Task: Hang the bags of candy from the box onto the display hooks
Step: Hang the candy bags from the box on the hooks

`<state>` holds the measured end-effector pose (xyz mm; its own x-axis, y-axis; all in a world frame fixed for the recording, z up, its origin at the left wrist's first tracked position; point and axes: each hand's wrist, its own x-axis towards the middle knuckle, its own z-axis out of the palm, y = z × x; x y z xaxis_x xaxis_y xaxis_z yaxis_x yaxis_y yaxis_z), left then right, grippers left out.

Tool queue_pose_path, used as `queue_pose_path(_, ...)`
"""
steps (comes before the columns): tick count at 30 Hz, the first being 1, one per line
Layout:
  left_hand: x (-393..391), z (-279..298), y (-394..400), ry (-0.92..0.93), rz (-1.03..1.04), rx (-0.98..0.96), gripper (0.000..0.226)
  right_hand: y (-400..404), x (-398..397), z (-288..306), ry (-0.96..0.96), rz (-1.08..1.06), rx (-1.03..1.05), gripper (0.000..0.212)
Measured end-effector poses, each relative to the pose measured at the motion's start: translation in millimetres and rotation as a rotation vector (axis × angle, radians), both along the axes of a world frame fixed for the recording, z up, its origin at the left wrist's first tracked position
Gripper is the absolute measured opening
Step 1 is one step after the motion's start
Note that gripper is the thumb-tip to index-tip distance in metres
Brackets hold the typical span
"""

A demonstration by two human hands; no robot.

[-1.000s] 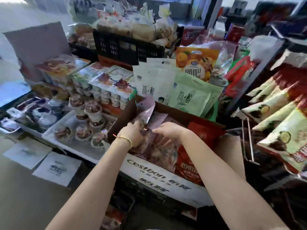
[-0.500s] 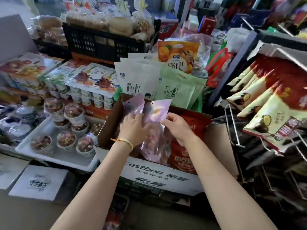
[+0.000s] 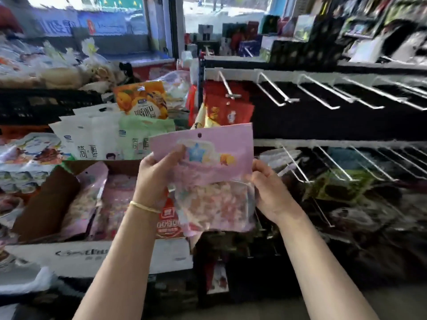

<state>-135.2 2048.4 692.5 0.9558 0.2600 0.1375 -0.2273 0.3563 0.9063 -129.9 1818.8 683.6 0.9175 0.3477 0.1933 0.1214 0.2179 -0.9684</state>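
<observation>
Far left: stacked multipacks of small cups (image 3: 25, 172), printed lids up, blurred.

Left, low: cardboard box (image 3: 46, 204), open at the top, white front panel with dark lettering too smeared to read. Inside it, pink candy bags (image 3: 92, 199) standing on edge and a red bag (image 3: 167, 218) against the right end, partly hidden behind the left wrist.

Behind the box: white and pale green pouches (image 3: 97, 137) standing upright; above them an orange pouch (image 3: 143, 102) with fruit printed on it; a black crate (image 3: 46, 105) holding wrapped bread further back.

Centre: left hand (image 3: 154, 176), thin gold bracelet (image 3: 143, 206) on the wrist, thumb on the front of the pink bag (image 3: 208, 167) and fingers behind, grasping its left edge. The bag is held up in the air, clear of the box, upright, face towards the camera: pink header with a small hanging hole near the top edge, clear lower half showing pastel sweets.

Right of centre: right hand (image 3: 270, 190), fingers curled round the bag's right edge, grasping it at mid-height.

Behind the bag: red packets (image 3: 226, 107) hanging on one hook.

Right: dark display rack with two rows of metal hooks (image 3: 323, 93), upper row bare, lower row (image 3: 342, 165) over some dark green packets (image 3: 339, 188). The bag is near the hooks but on none of them.
</observation>
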Motion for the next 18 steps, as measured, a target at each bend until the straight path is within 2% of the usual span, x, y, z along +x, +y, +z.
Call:
queue_pose_path(3,-7,15,-101,-0.053,-0.121,0.060,0.005,-95,-21,-2,0.066,-0.053,0.069,0.030)
queue_pose_path(10,-8,16,-329,0.042,-0.336,0.158,0.018,-301,-55,5,0.125,-0.356,0.037,0.043)
queue_pose_path(14,9,6,-440,0.112,-0.454,0.171,0.028,-393,-59,3,0.159,-0.675,0.077,0.014)
queue_pose_path(18,43,-18,-533,0.172,-0.545,0.177,0.044,-474,-42,-9,0.212,-0.864,0.049,0.025)
